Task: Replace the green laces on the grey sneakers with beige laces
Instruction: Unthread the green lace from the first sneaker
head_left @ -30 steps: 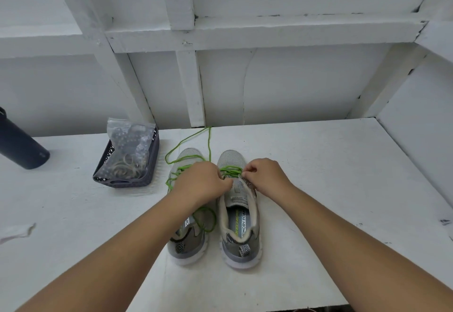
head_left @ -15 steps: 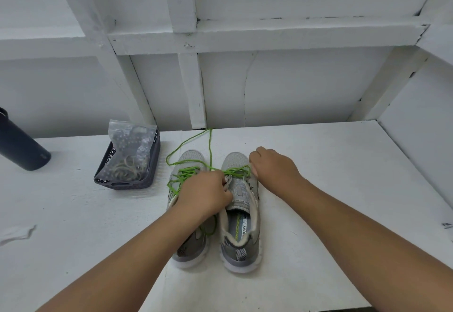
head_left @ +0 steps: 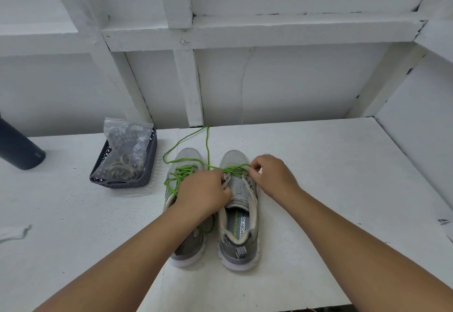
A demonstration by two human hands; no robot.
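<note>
Two grey sneakers stand side by side, toes away from me, on the white table (head_left: pixel 331 189). The left sneaker (head_left: pixel 187 162) still carries crossed green lace, partly hidden under my arm. On the right sneaker (head_left: pixel 239 213) the green lace (head_left: pixel 207 145) remains only in the eyelets nearest the toe, and a long free end trails toward the wall. My left hand (head_left: pixel 203 191) is curled over that shoe's left eyelet flap and grips it. My right hand (head_left: pixel 270 176) pinches the green lace at the right-side eyelets near the toe. A clear bag with coiled beige laces (head_left: pixel 123 168) lies in a basket.
A dark woven basket (head_left: pixel 147 164) sits left of the shoes. A dark bottle (head_left: pixel 18 147) lies at the far left edge. A scrap of white paper (head_left: pixel 13 232) lies near the left front. White framed walls close in behind and at the right.
My right hand moved out past the toe, then came back onto the lace at the right sneaker's toe eyelets. More tongue shows bare, and the left hand shifted slightly toward the heel.
</note>
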